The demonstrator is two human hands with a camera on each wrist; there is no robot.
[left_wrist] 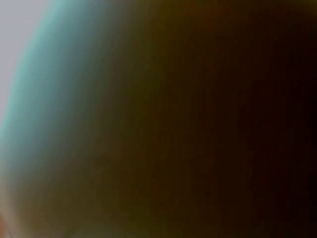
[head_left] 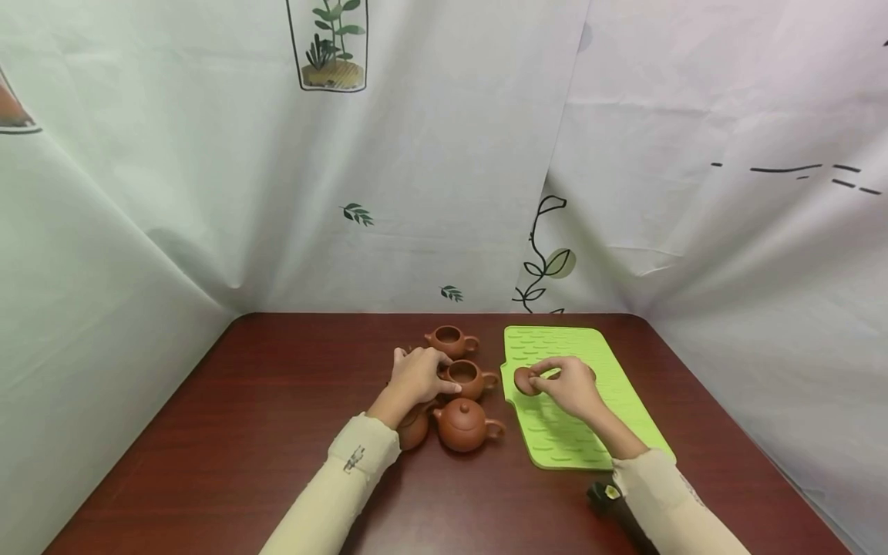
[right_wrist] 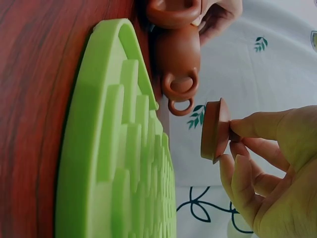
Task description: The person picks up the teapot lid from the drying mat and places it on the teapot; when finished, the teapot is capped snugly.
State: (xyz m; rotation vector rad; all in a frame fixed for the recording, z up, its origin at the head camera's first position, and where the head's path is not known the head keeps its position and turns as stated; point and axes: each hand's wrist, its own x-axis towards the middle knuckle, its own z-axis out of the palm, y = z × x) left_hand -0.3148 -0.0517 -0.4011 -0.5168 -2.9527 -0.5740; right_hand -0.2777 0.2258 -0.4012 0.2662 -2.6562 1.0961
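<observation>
Brown clay shows first from my remote seat: a teapot (head_left: 415, 433) half hidden under the wrist, its direction unreadable to me. Just beyond it I see the left hand (head_left: 418, 375), thumb and fingers parted around the left side of an open-topped middle teapot (head_left: 469, 391), gripping it; my left wrist view is a dark blur. That pot's long axis runs left to right, its handle pointing right. Behind it stands another lidless back teapot (head_left: 451, 350), spout left, handle right. Nearest me in the row, a lidded front teapot (head_left: 463, 428) sits upright on the tabletop (head_left: 264, 432), lined up the same way. Farther right, over the left edge of a lime-green ridged mat (head_left: 572, 443), I have a round teapot lid (head_left: 524, 381) in the air, clear of the mat. The right hand (head_left: 567, 387) pinches its knob, fingertips closed together; the knob points toward the palm and the underside away from it. Near the right sleeve (head_left: 655, 486) lies a dark object (head_left: 600, 497) with a yellow patch.
</observation>
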